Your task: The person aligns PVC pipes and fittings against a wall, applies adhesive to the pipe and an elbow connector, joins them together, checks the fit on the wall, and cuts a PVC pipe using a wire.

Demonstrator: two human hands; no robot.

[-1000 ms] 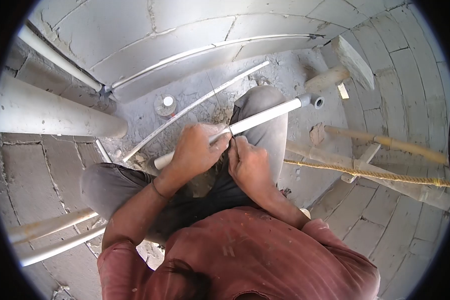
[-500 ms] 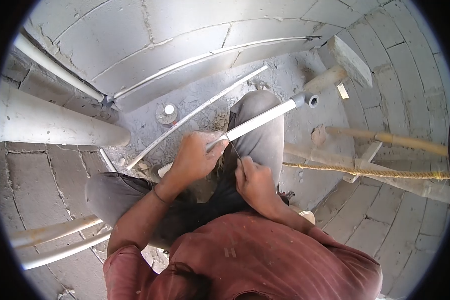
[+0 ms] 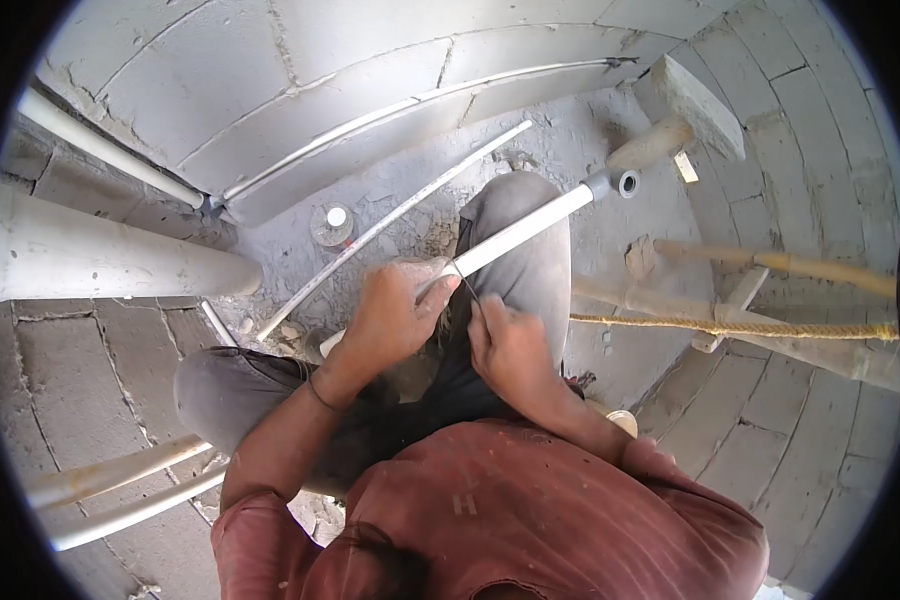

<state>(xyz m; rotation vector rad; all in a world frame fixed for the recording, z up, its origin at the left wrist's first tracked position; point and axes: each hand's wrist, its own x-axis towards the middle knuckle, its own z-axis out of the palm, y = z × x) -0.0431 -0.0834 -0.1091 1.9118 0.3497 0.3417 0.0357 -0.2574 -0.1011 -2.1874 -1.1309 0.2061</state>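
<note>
My left hand (image 3: 400, 308) is closed around a white plastic pipe (image 3: 525, 231), which slants up to the right across my raised knee. A grey elbow fitting (image 3: 600, 186) caps the pipe's far end. Closed in my right hand (image 3: 511, 342), just below the pipe, is a thin dark blade (image 3: 471, 290). Its visible length runs from my right fingers to the pipe wall beside my left thumb, where it touches. My right fingers hide the blade's other end, so whether it has a handle cannot be seen.
On the dusty floor lie a long thin white pipe (image 3: 400, 212) and a small round container (image 3: 332, 226) with a white top. A thick white pipe (image 3: 110, 245) juts in at left. Wooden poles (image 3: 800, 268) and a yellow rope (image 3: 770, 329) cross at right. Block walls (image 3: 370, 75) surround me.
My right hand has moved up slightly toward the pipe, and less of the blade shows between them. My left hand keeps its hold on the pipe. The view has shifted a little.
</note>
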